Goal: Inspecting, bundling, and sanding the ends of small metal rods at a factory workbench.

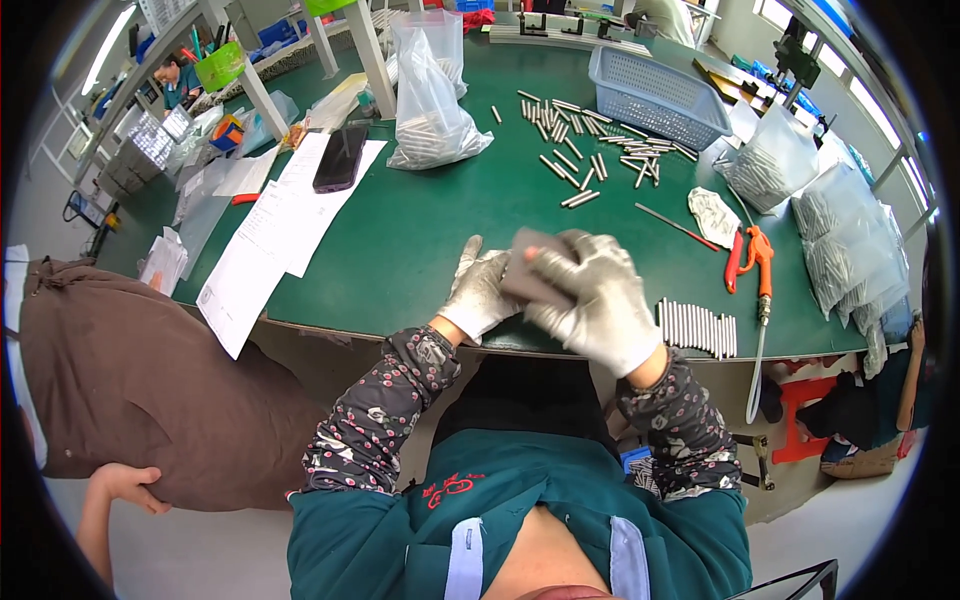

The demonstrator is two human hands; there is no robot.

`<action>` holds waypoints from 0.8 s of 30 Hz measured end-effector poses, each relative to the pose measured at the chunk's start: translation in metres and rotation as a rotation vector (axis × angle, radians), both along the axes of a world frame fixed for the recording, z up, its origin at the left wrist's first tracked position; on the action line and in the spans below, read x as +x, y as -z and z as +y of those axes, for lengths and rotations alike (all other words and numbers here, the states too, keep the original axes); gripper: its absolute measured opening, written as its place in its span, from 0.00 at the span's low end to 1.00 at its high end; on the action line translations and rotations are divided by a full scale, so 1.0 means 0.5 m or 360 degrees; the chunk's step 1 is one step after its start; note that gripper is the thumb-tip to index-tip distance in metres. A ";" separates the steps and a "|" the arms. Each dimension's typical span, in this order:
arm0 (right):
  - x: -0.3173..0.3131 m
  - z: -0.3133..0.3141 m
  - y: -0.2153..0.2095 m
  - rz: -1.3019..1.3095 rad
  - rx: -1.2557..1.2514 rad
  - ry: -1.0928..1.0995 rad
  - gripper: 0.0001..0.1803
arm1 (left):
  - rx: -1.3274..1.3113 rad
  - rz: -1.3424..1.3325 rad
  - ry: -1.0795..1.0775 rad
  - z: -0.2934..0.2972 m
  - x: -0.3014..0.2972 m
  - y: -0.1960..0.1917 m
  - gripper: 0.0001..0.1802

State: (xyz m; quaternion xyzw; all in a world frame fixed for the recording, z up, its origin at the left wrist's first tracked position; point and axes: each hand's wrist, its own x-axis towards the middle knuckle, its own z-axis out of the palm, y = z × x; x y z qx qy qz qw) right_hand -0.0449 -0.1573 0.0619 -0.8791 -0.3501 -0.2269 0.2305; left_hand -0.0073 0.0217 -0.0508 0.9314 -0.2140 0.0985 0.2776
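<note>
My right hand point(600, 300), in a white work glove with a bare fingertip showing, grips a flat grey-brown pad point(535, 268) at the table's front edge. Close against the pad's left side is my left hand point(481, 292), also gloved and smudged grey. Its thumb points up and its other fingers are curled, partly behind the pad; what they hold is hidden. Right of my hands lies a neat row of short metal pins point(697, 328). Farther back, many loose metal pins point(570, 150) are scattered over the green tabletop point(430, 220).
A blue plastic basket point(660, 98) stands behind the loose pins. Bags of pins point(850, 235) sit at right, near an orange air gun point(760, 255), red-handled pliers point(735, 262) and a thin file point(680, 227). Papers point(255, 260) and a phone point(341, 158) lie left. Another person stands at left.
</note>
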 end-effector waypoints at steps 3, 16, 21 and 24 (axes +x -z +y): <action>0.036 -0.001 -0.008 0.0159 -0.0177 0.0382 0.25 | 0.0032 0.0230 0.0041 -0.012 -0.003 -0.039 0.28; 0.013 0.014 -0.001 -0.0106 -0.0086 -0.0040 0.15 | -0.0147 0.0430 -0.0005 -0.018 -0.009 -0.053 0.23; 0.063 -0.013 -0.010 -0.0096 -0.0191 0.0637 0.18 | 0.0061 0.0246 -0.0030 -0.017 -0.011 -0.070 0.23; -0.001 0.031 -0.007 0.0028 -0.0188 -0.0043 0.20 | -0.1195 0.0417 0.0198 0.011 0.027 0.078 0.20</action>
